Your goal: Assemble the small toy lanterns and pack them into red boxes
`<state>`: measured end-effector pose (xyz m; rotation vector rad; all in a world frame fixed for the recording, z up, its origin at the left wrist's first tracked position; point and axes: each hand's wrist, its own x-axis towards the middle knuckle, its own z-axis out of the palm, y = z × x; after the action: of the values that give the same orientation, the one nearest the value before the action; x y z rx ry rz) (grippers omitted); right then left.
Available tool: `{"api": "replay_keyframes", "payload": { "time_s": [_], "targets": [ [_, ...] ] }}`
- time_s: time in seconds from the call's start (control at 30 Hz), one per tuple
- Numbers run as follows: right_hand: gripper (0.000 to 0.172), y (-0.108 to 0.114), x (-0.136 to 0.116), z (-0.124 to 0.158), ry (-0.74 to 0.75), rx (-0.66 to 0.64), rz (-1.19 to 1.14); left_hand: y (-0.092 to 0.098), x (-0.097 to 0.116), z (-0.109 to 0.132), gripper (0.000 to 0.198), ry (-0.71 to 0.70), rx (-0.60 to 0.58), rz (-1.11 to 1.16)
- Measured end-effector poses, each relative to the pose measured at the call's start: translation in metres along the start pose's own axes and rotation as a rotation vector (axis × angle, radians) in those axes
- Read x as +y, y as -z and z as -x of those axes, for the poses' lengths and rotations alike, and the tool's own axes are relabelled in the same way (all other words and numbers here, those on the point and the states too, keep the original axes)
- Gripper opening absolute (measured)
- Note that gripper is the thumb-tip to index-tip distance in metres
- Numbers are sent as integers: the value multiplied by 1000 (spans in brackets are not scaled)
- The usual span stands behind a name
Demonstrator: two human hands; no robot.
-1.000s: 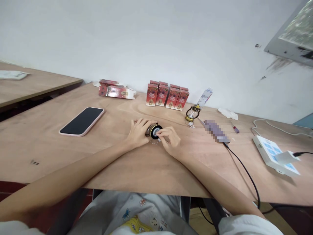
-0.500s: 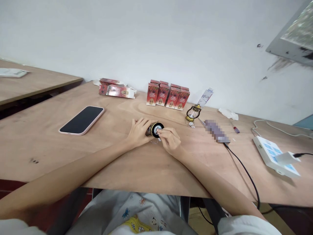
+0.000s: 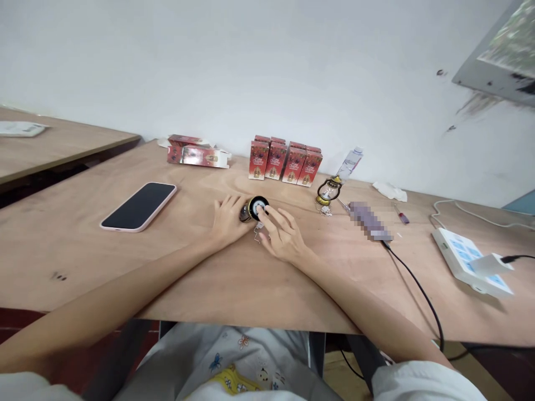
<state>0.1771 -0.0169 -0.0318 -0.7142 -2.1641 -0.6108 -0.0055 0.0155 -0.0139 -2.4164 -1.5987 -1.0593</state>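
Observation:
A small lantern [image 3: 253, 204] lies on its side on the wooden table, its round black base with a white centre facing me. My left hand [image 3: 228, 220] is wrapped round its body from the left. One finger of my right hand [image 3: 283, 235] rests on the white centre of the base, with the other fingers spread and nothing gripped. A thin wire with a small white piece [image 3: 258, 227] hangs by the base, between my hands. To the right stands a second lantern [image 3: 329, 192], with a small pale piece at its foot.
Several red boxes [image 3: 273, 161] stand near the wall, and opened red boxes [image 3: 198, 155] lie left of them. A phone [image 3: 140, 206] lies at left. At right are a screwdriver [image 3: 403, 218], white tissue [image 3: 389, 191], a blurred cabled device [image 3: 368, 220] and a power strip [image 3: 470, 262].
My right hand's fingers have gone from a pinch at the base's centre to spread, with one fingertip on it. The lantern and both hands have shifted slightly left.

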Motion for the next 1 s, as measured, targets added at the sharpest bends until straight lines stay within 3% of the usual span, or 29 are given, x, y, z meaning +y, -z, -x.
{"api": "replay_keyframes", "payload": {
  "time_s": [0.1, 0.17, 0.33, 0.4, 0.7, 0.87, 1.0],
  "targets": [
    [43, 1, 5, -1, -143, 34, -37, 1, -5, -3, 41, 77, 41, -1],
    [40, 2, 9, -1, -211, -10, -77, 1, -7, -5, 41, 108, 47, 1],
    [26, -1, 16, 0, -178, -377, -229, 2, -5, -4, 38, 105, 12, -7],
    [21, -4, 17, 1, -175, -448, -257, 4, -2, -3, 37, 76, -2, -19],
    [22, -8, 20, 10, -176, -288, -300, 6, -1, -3, 37, 71, -47, -1],
    [20, -1, 18, 7, -351, -173, -388, 4, -3, -3, 37, 66, -33, -13],
    [20, -2, 18, 5, -310, -270, -408, 3, -4, -3, 38, 67, -26, -11]
  ]
}}
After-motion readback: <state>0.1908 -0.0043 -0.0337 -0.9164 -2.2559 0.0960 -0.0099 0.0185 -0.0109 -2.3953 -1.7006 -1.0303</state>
